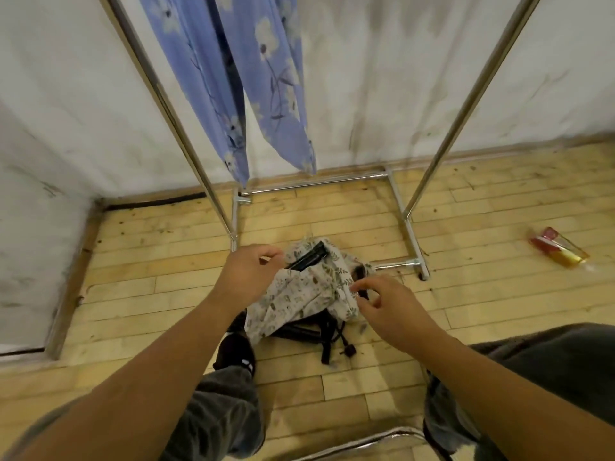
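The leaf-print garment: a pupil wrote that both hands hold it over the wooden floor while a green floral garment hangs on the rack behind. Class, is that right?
No: the head view shows the hanging floral garment is blue, not green. The left hand and right hand do hold the leaf-print garment over the wooden floor, rack behind.

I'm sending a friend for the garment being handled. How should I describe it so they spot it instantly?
Find the chrome clothes rack against the white wall. Just in front of its base, the left hand and right hand hold a bunched cloth. It is white with small leaf print, unlike the blue flowered garment hanging above.
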Demonstrator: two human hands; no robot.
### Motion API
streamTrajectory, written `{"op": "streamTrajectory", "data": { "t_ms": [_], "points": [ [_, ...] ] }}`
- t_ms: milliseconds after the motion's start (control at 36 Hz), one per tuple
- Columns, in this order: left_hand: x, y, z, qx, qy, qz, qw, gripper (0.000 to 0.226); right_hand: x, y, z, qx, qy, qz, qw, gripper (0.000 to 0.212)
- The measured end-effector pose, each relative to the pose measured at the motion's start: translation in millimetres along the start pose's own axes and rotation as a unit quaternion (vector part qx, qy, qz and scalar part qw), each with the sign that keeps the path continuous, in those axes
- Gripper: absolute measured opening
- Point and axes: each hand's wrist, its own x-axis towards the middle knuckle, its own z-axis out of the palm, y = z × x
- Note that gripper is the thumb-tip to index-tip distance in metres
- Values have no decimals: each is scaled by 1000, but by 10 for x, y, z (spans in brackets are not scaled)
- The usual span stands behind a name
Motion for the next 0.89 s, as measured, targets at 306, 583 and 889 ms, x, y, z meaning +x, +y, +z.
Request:
{"op": "streamTrajectory", "data": {
  "t_ms": [306, 583, 889],
  "points": [
    [265, -1058, 409, 30, -90, -157, 983, 30, 127, 193, 270, 30, -77, 14, 997, 21],
    [231, -1442, 874, -2, -175, -236, 956, 40, 173, 263, 435, 22, -118, 52, 991, 17],
    [91, -1729, 1220, -96, -150, -295, 939, 47, 174, 207, 452, 36, -140, 69, 987, 17]
  ]
}}
